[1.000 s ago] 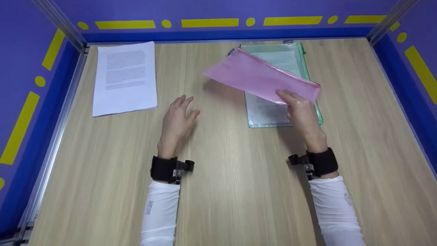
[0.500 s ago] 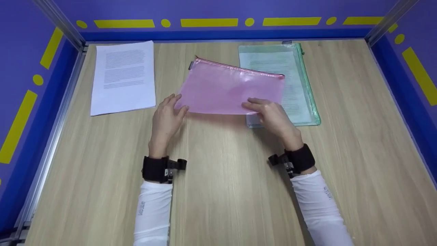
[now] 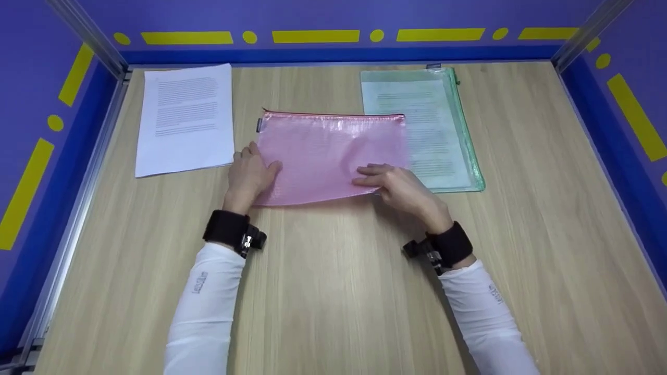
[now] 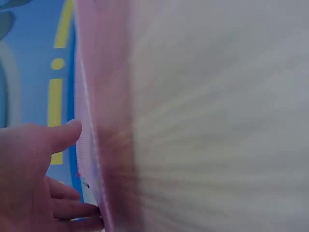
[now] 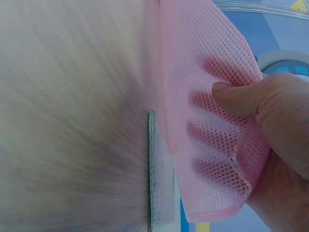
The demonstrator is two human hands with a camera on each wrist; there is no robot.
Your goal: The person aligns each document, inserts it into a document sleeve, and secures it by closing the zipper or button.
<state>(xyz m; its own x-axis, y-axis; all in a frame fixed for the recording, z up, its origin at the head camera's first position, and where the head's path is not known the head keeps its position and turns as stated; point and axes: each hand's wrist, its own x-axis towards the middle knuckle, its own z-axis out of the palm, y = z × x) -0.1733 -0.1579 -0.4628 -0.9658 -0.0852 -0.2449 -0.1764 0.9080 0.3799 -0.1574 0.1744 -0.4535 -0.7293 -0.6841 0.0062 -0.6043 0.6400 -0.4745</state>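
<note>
A pink mesh zipper pouch (image 3: 318, 151) lies across the middle in the head view, its zipper along the far side. My right hand (image 3: 404, 190) pinches the pouch's near right part. In the right wrist view the thumb (image 5: 234, 99) is on one side of the mesh and the other fingers show through from behind it. My left hand (image 3: 247, 174) is at the pouch's left end, thumb over the pink surface and fingers along the edge. The left wrist view shows that hand's (image 4: 36, 174) fingers fairly straight, with a gap between thumb and fingers.
A green zipper pouch (image 3: 443, 179) with printed paper inside lies at the back right, partly covered by the pink one. Several printed sheets (image 3: 185, 148) are stacked at the back left. Purple-blue panels (image 3: 312, 13) border the wooden table (image 3: 333, 291).
The pink pouch has moved left and down off most of the green pouch, turning level. The right hand moved left with it; the left hand has come to its left end.
</note>
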